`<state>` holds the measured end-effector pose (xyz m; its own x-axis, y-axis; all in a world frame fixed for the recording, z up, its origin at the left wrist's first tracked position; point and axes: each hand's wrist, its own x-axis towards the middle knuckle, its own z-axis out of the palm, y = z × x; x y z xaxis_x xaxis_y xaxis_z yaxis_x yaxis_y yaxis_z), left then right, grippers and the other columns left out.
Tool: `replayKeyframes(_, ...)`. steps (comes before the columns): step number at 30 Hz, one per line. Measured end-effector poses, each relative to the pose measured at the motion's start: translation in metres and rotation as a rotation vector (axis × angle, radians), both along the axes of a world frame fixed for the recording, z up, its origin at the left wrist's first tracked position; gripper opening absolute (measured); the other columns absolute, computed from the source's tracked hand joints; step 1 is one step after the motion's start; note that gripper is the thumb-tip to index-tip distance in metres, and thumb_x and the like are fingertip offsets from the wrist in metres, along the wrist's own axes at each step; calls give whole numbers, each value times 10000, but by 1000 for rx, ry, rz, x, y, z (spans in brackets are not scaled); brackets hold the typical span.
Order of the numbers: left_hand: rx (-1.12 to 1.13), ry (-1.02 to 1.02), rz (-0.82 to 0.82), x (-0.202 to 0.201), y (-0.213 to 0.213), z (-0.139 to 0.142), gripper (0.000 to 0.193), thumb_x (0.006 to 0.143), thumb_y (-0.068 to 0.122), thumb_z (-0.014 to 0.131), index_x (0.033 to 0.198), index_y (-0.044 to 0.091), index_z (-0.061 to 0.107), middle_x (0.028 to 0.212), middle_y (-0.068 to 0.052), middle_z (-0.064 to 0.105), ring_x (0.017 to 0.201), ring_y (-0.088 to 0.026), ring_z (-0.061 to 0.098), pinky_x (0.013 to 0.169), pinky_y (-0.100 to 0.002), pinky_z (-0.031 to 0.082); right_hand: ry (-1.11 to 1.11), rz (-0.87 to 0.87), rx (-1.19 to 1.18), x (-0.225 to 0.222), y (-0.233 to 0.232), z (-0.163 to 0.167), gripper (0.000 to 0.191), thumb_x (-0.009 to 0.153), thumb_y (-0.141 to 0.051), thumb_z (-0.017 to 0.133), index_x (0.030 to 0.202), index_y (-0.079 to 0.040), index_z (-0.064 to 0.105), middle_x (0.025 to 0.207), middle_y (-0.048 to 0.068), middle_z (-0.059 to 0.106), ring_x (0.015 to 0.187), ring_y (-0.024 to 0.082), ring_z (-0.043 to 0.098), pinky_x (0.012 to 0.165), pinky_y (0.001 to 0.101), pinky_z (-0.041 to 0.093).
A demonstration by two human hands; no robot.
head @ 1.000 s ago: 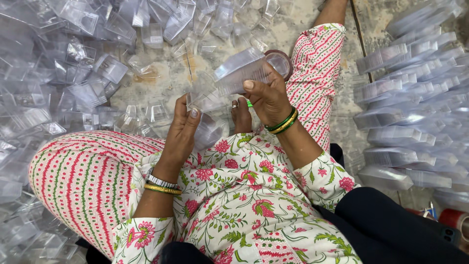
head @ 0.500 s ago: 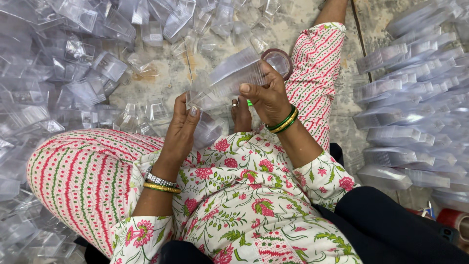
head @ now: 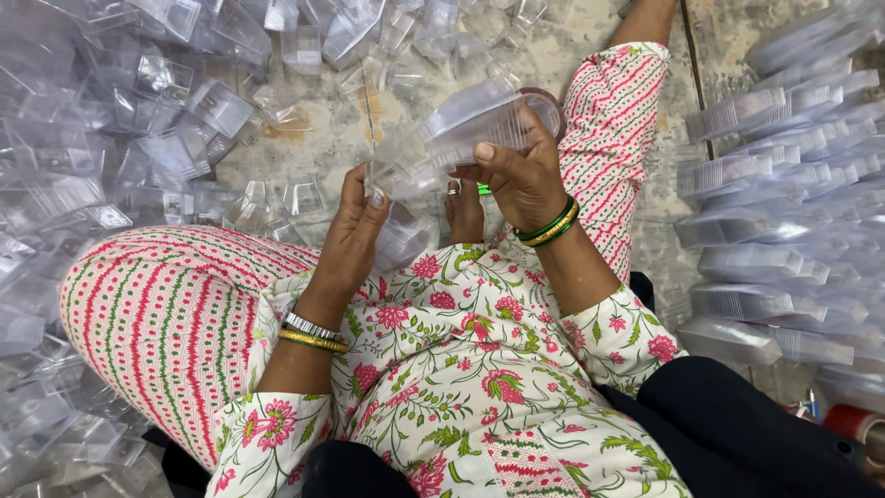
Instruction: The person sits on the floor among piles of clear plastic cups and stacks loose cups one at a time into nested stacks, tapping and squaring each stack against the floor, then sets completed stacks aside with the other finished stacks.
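The person sits on the floor (head: 608, 28) with knees spread, both hands raised over the lap. The right hand (head: 521, 175) is curled around a stack of clear plastic cups (head: 479, 124) lying on its side, thumb laid across the top and fingers wrapped beneath; the stack points to the far right, where its end sits just beside the right knee. The grip is firm but not clenched tight, the thumb tip showing plainly on the plastic. Green and gold bangles (head: 549, 224) ring this wrist.

The left hand (head: 355, 235) stands upright, fingers together and bent forward, its fingertips (head: 376, 196) pinching a single clear cup (head: 395, 173) at the near left end of the stack. That cup touches or nearly touches the stack; the see-through plastic makes the exact join hard to tell. A silver and gold bracelet (head: 312, 332) sits on the left wrist.

Another clear cup (head: 406, 238) lies in the lap just below the left hand. Loose clear cups (head: 166, 138) are heaped across the floor on the left and far side, and long nested rows of cups (head: 784, 194) lie stacked on the right.
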<state>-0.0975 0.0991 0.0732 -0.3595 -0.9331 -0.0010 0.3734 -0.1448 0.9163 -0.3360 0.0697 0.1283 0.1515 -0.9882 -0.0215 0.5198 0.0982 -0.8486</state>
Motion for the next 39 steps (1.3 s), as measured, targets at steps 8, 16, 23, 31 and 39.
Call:
replayKeyframes(8, 17, -50, 5, 0, 0, 0, 474, 1125, 287, 441, 1541, 77, 354, 1426, -52, 554, 1292, -110, 510, 1117, -297, 407, -71, 12, 25, -5, -1, -4, 614, 914, -71, 757, 1442, 1, 451, 1296, 171, 647, 1144, 321, 709, 966, 494, 626)
replayKeyframes(16, 31, -11, -21, -1, 0, -1, 476, 1129, 268, 444, 1546, 63, 346, 1426, -66, 551, 1282, -118, 515, 1111, -304, 419, -72, 25, -36, -10, -2, -15, 596, 930, -11, 774, 1453, 2, 488, 1320, 123, 654, 1233, 251, 652, 1112, 426, 526)
replayKeyframes(23, 16, -34, 0, -1, 0, -3, 480, 1131, 268, 434, 1556, 70, 330, 1439, -51, 530, 1305, -113, 499, 1130, -301, 405, -78, 26, -25, -9, -3, -16, 559, 918, -28, 767, 1412, -13, 505, 1301, 127, 659, 1213, 265, 665, 1082, 452, 554)
replayKeyframes(31, 44, 11, -6, -1, 0, 0, 458, 1128, 276, 433, 1534, 78, 354, 1426, -37, 536, 1290, -105, 495, 1118, -295, 409, -17, 30, -12, -6, -1, -7, 564, 922, -66, 776, 1411, -19, 501, 1291, 121, 648, 1195, 269, 672, 1038, 474, 587)
replayKeyframes(39, 29, -35, 3, 0, 1, 3, 459, 1126, 278, 438, 1530, 75, 361, 1417, -47, 544, 1271, -104, 502, 1106, -285, 408, -106, 69, 20, -7, -3, -12, 582, 937, -98, 763, 1439, -8, 482, 1311, 144, 658, 1208, 297, 683, 1042, 478, 596)
